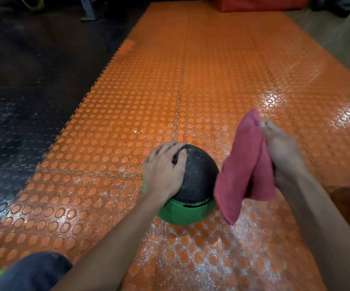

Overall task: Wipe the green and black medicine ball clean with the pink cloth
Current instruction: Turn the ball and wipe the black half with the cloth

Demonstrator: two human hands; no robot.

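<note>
The green and black medicine ball (195, 185) sits on the orange studded floor mat (128, 122), black half up and dusty, green half toward me. My left hand (165, 169) rests on its upper left side with fingers spread over the black top. Just to the right of the ball, my right hand (281, 152) holds the pink cloth (245, 171) lifted off the ball. The folded cloth hangs down in front of that hand, its lower corner beside the green part.
White dust lies on the mat around the ball and toward me. Black rubber flooring (12, 101) borders the mat on the left. A red padded block (260, 3) stands at the far end. My knee (37, 271) is at the bottom left.
</note>
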